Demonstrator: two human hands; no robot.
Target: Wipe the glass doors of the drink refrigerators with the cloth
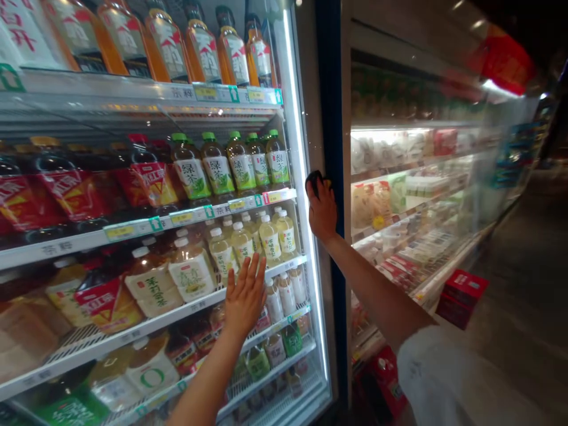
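My left hand [245,294] lies flat with fingers spread against the glass door of a drinks cooler [306,195], in front of small bottled drinks with white caps [270,236]. My right hand [322,210] is raised at the door's bright right edge, fingers curled over a small black object [315,182], possibly a cloth. Its exact shape is hard to tell. Behind the glass, green-capped bottles of green tea [217,165] stand on a shelf, with orange-capped bottles [199,50] above them.
A blue upright post [332,118] separates the door from a lit open chiller [412,195] of packaged foods. Stacked red boxes [461,297] stand at its base, beside a dark shop aisle floor [523,296]. A white sleeve [448,378] covers my upper right arm.
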